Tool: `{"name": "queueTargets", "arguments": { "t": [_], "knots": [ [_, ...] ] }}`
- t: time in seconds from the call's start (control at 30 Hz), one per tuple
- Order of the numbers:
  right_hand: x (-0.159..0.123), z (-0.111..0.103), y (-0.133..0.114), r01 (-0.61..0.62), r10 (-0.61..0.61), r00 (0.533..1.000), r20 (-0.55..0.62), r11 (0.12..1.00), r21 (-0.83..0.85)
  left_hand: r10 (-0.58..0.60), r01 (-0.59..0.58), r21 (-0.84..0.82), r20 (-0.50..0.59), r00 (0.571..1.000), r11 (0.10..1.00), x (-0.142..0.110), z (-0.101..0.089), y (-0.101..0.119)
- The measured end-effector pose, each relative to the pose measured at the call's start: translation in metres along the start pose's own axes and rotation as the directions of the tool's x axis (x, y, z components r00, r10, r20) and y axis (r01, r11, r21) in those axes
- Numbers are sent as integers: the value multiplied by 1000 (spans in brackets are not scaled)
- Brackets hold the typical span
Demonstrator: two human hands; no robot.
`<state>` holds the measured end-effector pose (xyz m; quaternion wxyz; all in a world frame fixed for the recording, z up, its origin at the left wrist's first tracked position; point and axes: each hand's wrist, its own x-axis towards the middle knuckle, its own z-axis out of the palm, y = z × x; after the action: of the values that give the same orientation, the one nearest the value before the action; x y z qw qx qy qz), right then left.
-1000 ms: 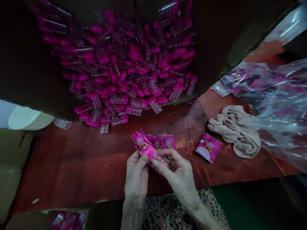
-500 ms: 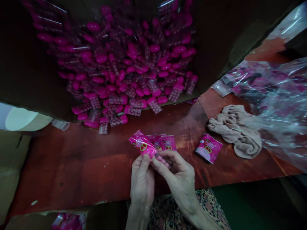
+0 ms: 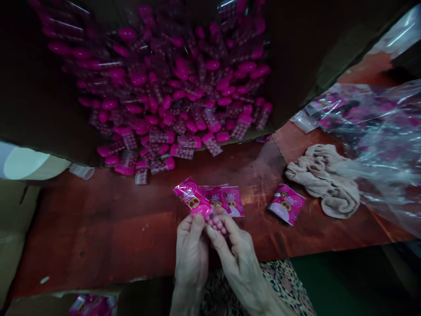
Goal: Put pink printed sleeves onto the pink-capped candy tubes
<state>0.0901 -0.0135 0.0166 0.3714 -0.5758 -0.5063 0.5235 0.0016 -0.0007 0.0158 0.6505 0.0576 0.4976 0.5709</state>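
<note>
Between my two hands is a small clear candy bottle with pink balls inside and a pink cap. A printed pink film sleeve sits around its cap end and sticks out to the upper left. My left hand is closed on the bottle at the cap and sleeve, thumb on top. Fingers of my right hand pinch the clear body from the right. Just behind them, several flat printed sleeves lie overlapping on the red table.
A large cardboard box on its side holds many pink-capped candy bottles. To the right are a sleeve stack, a crumpled cloth and a clear plastic bag. An empty clear bottle lies left, by a white tub.
The bottle has come slightly nearer and more of its clear body shows. My right hand has shifted down and left along it. The flat sleeves behind are less covered.
</note>
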Motion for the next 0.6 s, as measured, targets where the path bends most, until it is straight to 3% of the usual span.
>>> {"name": "queueTargets", "arguments": {
  "t": [0.1,0.2,0.3,0.37,0.47,0.6],
  "knots": [
    [6,-1,-3,-121,95,985,143,974,189,31,-31,12,26,999,999,2,-4,6],
    [10,-1,-3,-262,157,943,294,895,361,80,-82,35,53,995,996,4,-6,12],
    [10,0,1,-316,172,917,359,863,394,98,-101,50,59,993,994,3,-5,16],
    [8,1,3,-257,156,938,309,913,317,100,-102,52,45,994,993,1,-4,15],
    [6,3,4,-90,81,987,136,994,68,80,-79,49,-1,997,996,0,-2,12],
    [2,6,2,51,-46,998,53,993,-107,22,-22,18,14,1000,1000,-4,-1,4]
  ]
}}
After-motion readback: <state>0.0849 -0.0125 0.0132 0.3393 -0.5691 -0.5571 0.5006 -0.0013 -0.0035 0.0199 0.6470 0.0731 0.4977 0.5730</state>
